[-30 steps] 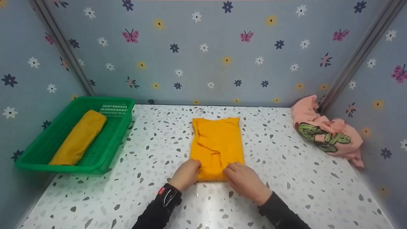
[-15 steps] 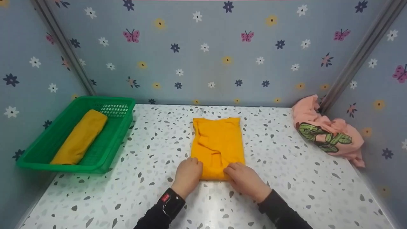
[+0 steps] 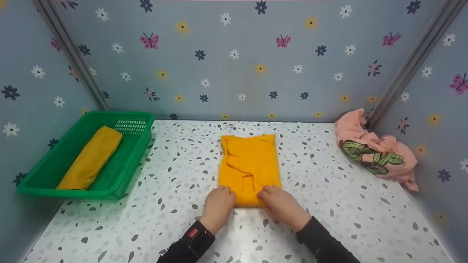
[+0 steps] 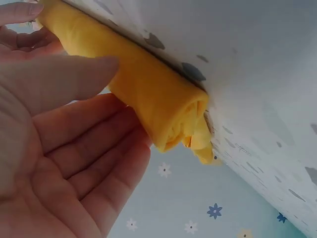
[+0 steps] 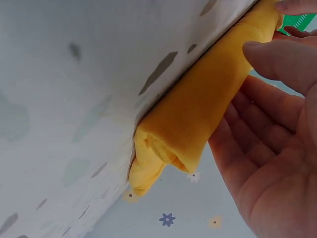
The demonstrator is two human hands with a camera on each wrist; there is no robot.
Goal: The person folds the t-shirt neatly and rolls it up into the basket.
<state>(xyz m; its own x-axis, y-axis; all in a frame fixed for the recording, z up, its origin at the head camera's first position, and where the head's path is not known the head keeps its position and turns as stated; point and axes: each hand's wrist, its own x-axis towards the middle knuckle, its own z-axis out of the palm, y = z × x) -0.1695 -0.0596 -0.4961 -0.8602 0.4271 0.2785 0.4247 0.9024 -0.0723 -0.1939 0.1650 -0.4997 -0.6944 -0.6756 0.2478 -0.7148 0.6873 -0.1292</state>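
Note:
A yellow shirt (image 3: 254, 155), folded into a narrow rectangle, lies flat on the speckled table. Its near edge is rolled up; the left wrist view shows the spiral end of the roll (image 4: 153, 87). My left hand (image 3: 218, 208) grips the left part of this roll, thumb on the near side and fingers over the far side. At the right part, my right hand (image 3: 285, 207) holds the roll the same way, and the right wrist view shows that end of the rolled shirt (image 5: 183, 111). In the head view both thumbs are hidden.
A green plastic basket (image 3: 128, 171) at the left holds a rolled mustard-yellow cloth (image 3: 91, 159). A crumpled pink garment (image 3: 380, 153) with a green print lies at the right by the wall. Patterned walls (image 3: 234, 84) enclose the speckled table (image 3: 182, 160) at the back and sides.
My left hand has shifted inward to the right along the roll. The right hand has stayed nearly in place, and the shirt looks almost unchanged.

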